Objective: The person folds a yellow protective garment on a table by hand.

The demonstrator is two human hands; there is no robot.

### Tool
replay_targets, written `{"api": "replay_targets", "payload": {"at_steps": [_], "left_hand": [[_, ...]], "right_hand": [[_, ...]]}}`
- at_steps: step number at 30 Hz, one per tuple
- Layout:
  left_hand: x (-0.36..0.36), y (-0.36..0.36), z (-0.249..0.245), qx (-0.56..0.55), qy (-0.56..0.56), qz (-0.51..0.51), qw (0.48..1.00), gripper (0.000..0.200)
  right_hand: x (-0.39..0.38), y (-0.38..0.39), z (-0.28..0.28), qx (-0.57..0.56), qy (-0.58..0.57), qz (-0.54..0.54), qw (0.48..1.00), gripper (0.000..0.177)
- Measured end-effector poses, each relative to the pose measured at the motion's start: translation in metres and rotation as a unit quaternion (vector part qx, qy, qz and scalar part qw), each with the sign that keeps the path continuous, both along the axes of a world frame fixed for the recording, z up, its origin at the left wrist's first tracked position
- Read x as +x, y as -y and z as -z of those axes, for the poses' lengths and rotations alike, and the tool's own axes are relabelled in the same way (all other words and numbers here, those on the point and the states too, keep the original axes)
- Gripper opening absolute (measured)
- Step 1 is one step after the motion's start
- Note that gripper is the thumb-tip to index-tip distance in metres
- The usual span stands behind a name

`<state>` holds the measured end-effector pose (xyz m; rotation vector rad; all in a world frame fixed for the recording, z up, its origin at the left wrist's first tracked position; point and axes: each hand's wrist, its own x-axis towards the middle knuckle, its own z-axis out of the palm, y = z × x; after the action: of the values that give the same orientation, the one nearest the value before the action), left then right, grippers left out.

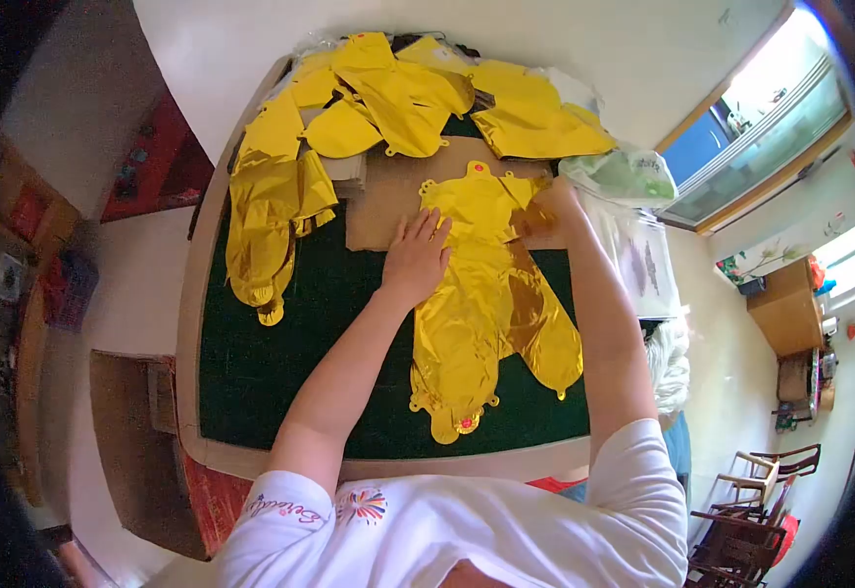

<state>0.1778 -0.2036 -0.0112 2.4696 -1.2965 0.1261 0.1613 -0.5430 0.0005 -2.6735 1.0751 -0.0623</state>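
Though crinkly, foil [457,323] against left hand [418,260]

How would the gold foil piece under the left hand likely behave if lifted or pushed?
The gold foil piece is probably floppy: creases and rumples run across its surface. It is likely light for its size, since it looks like thin, flat sheeting. Its shiny face may be slippery, so a push could slide it over the dark green surface.
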Motion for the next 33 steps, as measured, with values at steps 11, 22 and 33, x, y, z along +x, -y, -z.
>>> {"api": "replay_targets", "payload": {"at_steps": [11,22,33], "left_hand": [[0.0,0.0,-0.005,-0.008,-0.01,0.001,1.0,0.046],[-0.001,-0.001,0.001,-0.018,-0.009,-0.001,1.0,0.046],[-0.002,-0.001,-0.004,-0.02,-0.014,-0.003,1.0,0.048]], "right_hand": [[-0.03,-0.09,-0.087,0.499,0.383,-0.069,0.774,0.03],[-0.029,-0.1,0.013,0.173,0.301,-0.121,0.93,0.037],[-0.058,-0.161,-0.031,0.141,0.3,-0.146,0.932,0.033]]}}
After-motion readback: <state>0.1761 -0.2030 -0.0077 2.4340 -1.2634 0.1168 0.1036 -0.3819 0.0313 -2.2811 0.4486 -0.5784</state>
